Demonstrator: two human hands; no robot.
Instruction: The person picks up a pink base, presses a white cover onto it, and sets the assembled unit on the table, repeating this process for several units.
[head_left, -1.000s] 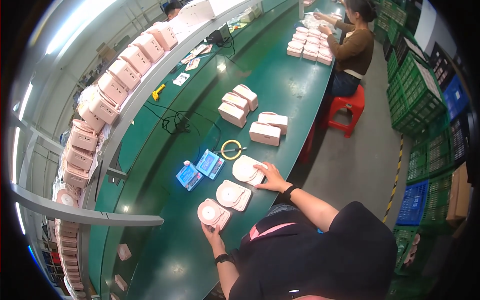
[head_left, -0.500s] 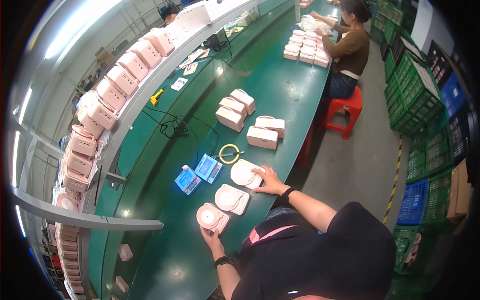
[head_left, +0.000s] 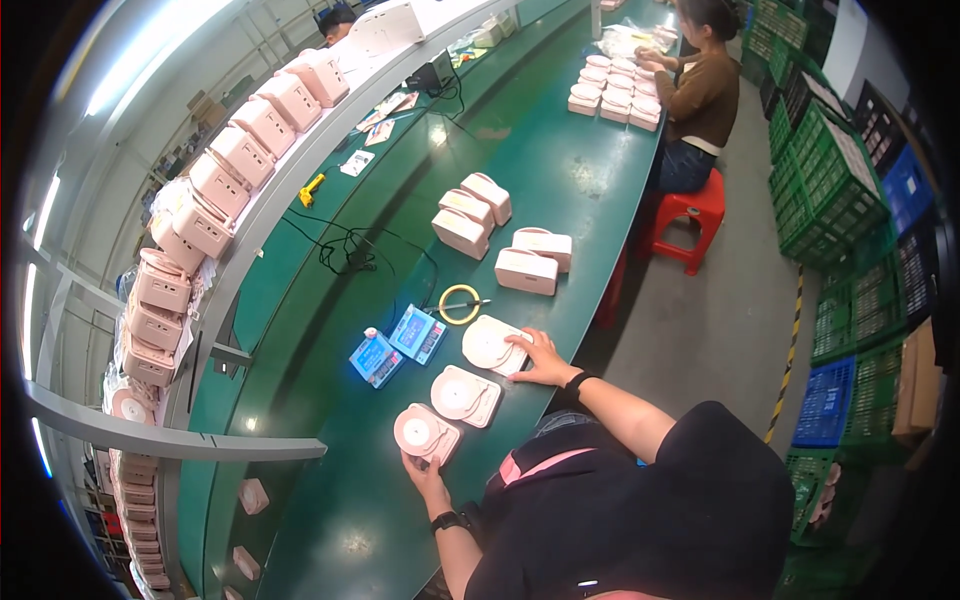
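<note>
Currently, your left hand [head_left: 428,483] sits at the low corner of the near unit [head_left: 424,432], thumb and fingers about it, while your right hand [head_left: 543,360] spreads over the right end of the far unit [head_left: 492,343]; I cannot tell whether either one grips firmly. The middle unit [head_left: 464,396] lies between those two, and all three pink units rest flat on the green bench [head_left: 345,500], near its edge on your side. The bench surface runs on past your left hand, toward the lower left, and a gray bar [head_left: 250,446] ends to the left of the near unit. Beyond the units you have two blue boxes [head_left: 418,335] with screens, side by side, and a yellow ring [head_left: 460,288]. Up the bench, five upright pink units [head_left: 526,270] stand in a three and a pair. Across the aisle [head_left: 650,350] at your right, green crates [head_left: 815,185] are stacked; a low crate [head_left: 803,505] holds pink pieces [head_left: 826,497], and a blue crate [head_left: 824,408] sits near a brown carton [head_left: 916,382].
</note>
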